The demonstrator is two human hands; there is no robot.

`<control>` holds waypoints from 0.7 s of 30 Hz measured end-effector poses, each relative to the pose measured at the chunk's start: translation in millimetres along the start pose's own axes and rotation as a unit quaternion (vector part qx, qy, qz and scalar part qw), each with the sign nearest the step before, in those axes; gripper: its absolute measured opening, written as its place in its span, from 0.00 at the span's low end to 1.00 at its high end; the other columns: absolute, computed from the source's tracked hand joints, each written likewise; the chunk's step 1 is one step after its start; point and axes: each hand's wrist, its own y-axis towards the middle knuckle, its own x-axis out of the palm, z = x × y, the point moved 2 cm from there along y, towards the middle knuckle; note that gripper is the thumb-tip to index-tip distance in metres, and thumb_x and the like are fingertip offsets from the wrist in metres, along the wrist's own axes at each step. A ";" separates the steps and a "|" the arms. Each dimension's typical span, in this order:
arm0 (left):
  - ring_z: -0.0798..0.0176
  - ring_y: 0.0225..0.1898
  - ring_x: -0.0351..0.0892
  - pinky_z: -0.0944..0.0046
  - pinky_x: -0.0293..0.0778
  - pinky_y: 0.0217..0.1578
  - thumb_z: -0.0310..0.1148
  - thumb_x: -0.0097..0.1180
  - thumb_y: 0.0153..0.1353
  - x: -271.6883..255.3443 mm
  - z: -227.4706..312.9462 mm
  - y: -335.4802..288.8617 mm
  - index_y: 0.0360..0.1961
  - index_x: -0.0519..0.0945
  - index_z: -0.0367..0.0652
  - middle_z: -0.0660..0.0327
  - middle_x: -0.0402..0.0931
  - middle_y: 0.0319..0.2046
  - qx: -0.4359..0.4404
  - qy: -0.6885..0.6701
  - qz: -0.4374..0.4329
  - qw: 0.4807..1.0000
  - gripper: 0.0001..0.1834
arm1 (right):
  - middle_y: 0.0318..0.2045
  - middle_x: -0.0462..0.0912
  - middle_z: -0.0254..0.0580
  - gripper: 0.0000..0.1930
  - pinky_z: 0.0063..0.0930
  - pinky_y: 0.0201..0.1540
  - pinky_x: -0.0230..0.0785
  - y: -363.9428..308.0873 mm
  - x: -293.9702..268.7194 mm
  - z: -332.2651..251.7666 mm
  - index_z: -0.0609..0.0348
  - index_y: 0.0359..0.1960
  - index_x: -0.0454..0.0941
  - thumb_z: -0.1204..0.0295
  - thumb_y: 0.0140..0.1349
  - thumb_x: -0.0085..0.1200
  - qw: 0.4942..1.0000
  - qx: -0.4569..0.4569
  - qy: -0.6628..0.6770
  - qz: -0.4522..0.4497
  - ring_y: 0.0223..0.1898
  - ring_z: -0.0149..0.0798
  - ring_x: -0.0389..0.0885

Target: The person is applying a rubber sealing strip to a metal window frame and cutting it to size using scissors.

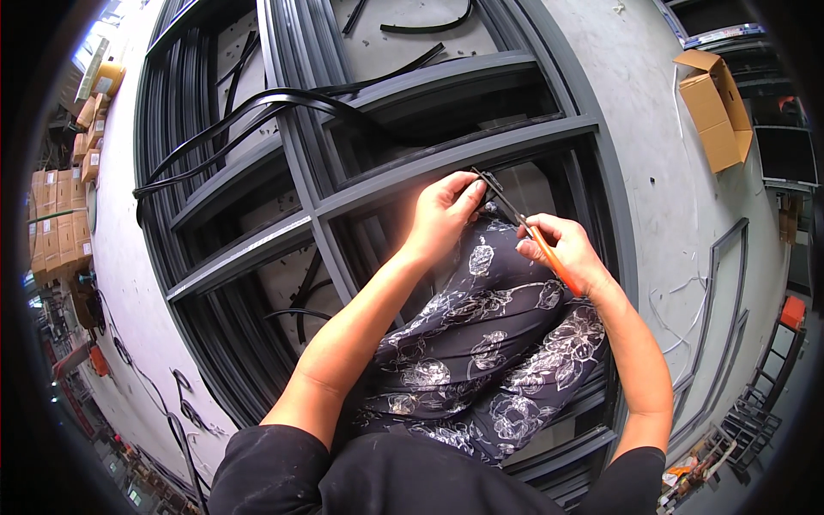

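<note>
The right hand [575, 256] had its fingers wrapped around the orange handle of a slim hand tool with dark metal blades [552, 257], whose tip reached up to the left hand [445, 210]. The left fingers were pinched together on a narrow dark piece [490, 184] just beside that tip; its exact kind was too small to tell. Both hands were above a large dark grey metal frame with crossbars [515, 148], toward its right edge. Legs in black trousers with white floral outlines [429, 373] lay over the frame's lower right part. Long glossy black flexible strips [292, 95] arched across its upper bars to its left edge, and a short curved black strip [427, 28] lay near its top edge. Past the frame's right edge, an open brown cardboard box [719, 129] stood on the pale grey floor [635, 154].
</note>
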 end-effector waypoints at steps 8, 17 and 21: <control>0.76 0.29 0.70 0.75 0.69 0.33 0.34 0.54 0.66 -7.7 -1.8 1.0 0.39 0.79 0.35 0.69 0.75 0.29 -0.024 0.008 -0.022 0.999 0.11 | 0.19 0.70 0.29 0.17 0.20 0.26 0.60 0.7 -2.1 -12.9 0.64 0.31 0.77 0.63 0.52 0.67 0.990 -0.071 -0.116 0.025 0.24 0.22 0.65; 0.72 0.37 0.77 0.72 0.72 0.44 0.34 0.50 0.68 -41.4 -0.2 -12.2 0.43 0.78 0.37 0.64 0.78 0.34 0.049 -0.045 0.056 0.996 0.11 | 0.24 0.76 0.33 0.18 0.20 0.30 0.67 6.1 -1.6 -4.0 0.63 0.36 0.76 0.64 0.52 0.68 0.982 -0.099 -0.081 0.135 0.26 0.25 0.72; 0.71 0.42 0.77 0.72 0.72 0.46 0.30 0.49 0.68 -106.4 8.5 -45.6 0.45 0.78 0.38 0.62 0.79 0.39 0.132 0.087 0.189 0.969 0.10 | 0.21 0.74 0.29 0.15 0.14 0.26 0.61 3.6 10.7 -1.1 0.64 0.33 0.76 0.66 0.55 0.66 0.985 -0.071 -0.006 0.154 0.23 0.18 0.68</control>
